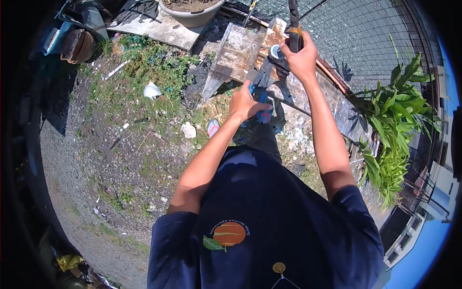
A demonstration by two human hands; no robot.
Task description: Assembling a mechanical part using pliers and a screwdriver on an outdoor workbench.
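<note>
My left hand (244,103) is closed around a blue-handled tool (262,77), whose grey, flat body slants up and right toward my right hand. What kind of tool it is I cannot make out. Farther up, my right hand (302,59) is wrapped round a long dark bar-like object (294,21) with a yellowish-brown band near the fingers. By the right thumb sits a small white ring-shaped piece (275,51) with dark material under it. Whether the two held things join there cannot be told. Both hands are over a weathered, stained wooden board (239,52).
A rusty block (274,36) stands on the board. Wire mesh (356,38) rises behind, and a leafy plant (392,115) is at the right. A grey pot (192,13) stands on a slab at the back left. Gravel and weeds (139,67) with litter cover the ground leftward.
</note>
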